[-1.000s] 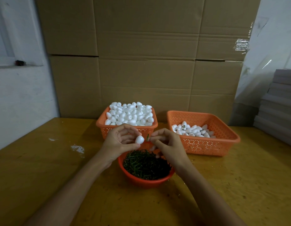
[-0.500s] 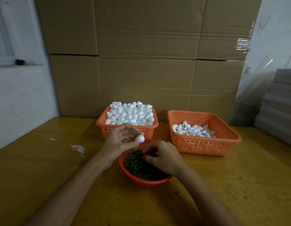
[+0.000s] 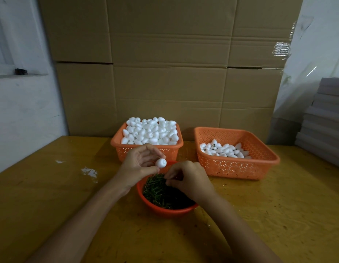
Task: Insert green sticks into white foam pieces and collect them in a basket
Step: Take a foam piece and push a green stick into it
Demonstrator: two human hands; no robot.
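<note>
My left hand (image 3: 139, 164) pinches a white foam piece (image 3: 161, 162) between thumb and fingertips, just above the far rim of a round orange bowl (image 3: 164, 210) full of green sticks (image 3: 155, 190). My right hand (image 3: 189, 179) hangs over the bowl with fingers curled down at the sticks; whether a stick is pinched is hidden. Behind the bowl stands an orange basket (image 3: 127, 150) heaped with plain foam pieces (image 3: 150, 130). To its right a second orange basket (image 3: 238, 168) holds several finished foam pieces (image 3: 224, 149).
Everything stands on a yellow wooden table (image 3: 51, 196) with white scuffs (image 3: 89, 171) at the left. Large cardboard boxes (image 3: 168, 63) form a wall behind the baskets. A stack of grey sheets (image 3: 324, 122) sits at the far right edge.
My right hand dropped from beside the foam piece into the bowl of sticks and now lifts slightly at its far side. My left hand kept holding the foam piece in place.
</note>
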